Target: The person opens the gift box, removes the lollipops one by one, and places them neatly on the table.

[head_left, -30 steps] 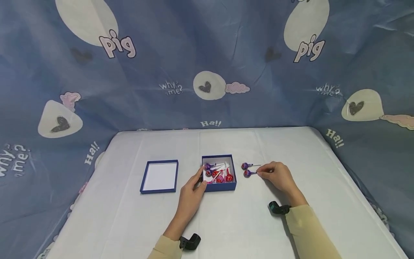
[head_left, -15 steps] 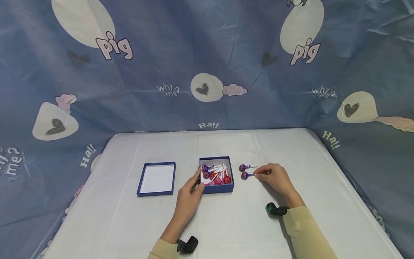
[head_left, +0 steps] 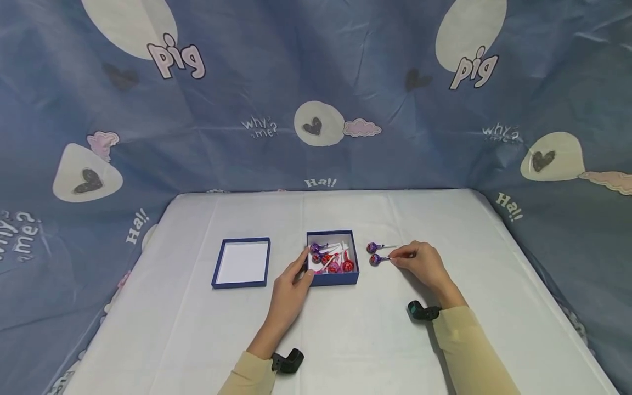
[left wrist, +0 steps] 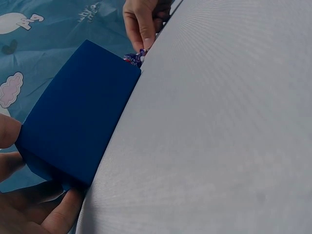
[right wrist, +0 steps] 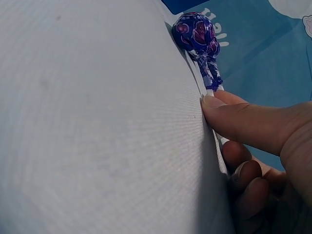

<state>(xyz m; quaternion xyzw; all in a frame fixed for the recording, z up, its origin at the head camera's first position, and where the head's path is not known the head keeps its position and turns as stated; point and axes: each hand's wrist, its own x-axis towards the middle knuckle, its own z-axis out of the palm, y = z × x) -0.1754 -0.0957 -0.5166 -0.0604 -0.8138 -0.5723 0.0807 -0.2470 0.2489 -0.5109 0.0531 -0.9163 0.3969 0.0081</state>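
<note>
A blue box [head_left: 336, 280] with a white inside stands at mid-table, holding several lollipops [head_left: 333, 267] in purple, red and pink wrappers. My left hand [head_left: 288, 291] grips its left side, thumb near the front corner; the left wrist view shows fingers around the box corner [left wrist: 83, 112]. To the right of the box, my right hand [head_left: 422, 266] pinches the stick of a purple-wrapped lollipop [head_left: 375, 260] between thumb and forefinger. That lollipop's round head [right wrist: 195, 31] points toward the box, low over or on the table. Just behind it lies another purple lollipop [head_left: 372, 248].
Left of the box lies the blue-rimmed lid [head_left: 242, 263], its white inside facing up. A white cloth covers the table [head_left: 187, 340]. Behind and on both sides hangs a blue printed curtain [head_left: 276, 66].
The head view has shifted slightly. Both hands, the box and the lollipops keep nearly the same places; the right hand still pinches the nearer lollipop's stick.
</note>
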